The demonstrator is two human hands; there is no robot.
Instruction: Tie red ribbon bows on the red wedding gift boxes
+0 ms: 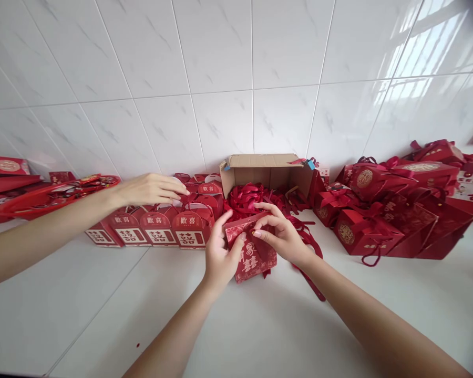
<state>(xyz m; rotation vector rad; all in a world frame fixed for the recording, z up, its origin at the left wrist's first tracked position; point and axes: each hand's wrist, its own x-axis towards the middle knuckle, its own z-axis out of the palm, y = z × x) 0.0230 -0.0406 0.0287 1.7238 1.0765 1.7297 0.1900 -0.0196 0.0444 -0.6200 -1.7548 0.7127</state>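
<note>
Upright over the white surface, a red gift bag (249,265) with pale printed characters is between my two hands. My left hand (220,249) grips its left side, thumb on the front face. At the top right of the bag, my right hand (279,234) pinches near a small gold-coloured spot; exactly what is between those fingertips is too small to make out. Right behind the bag lies a heap of dark red ribbons (246,197) spilling from an open cardboard box (262,160).
Another person's hand (153,189) reaches from the left over rows of red candy boxes (191,231). A red tray (27,205) of small items stands at far left. Red gift boxes (368,231) with ribbons are piled at right. A tiled wall (220,52) closes the back.
</note>
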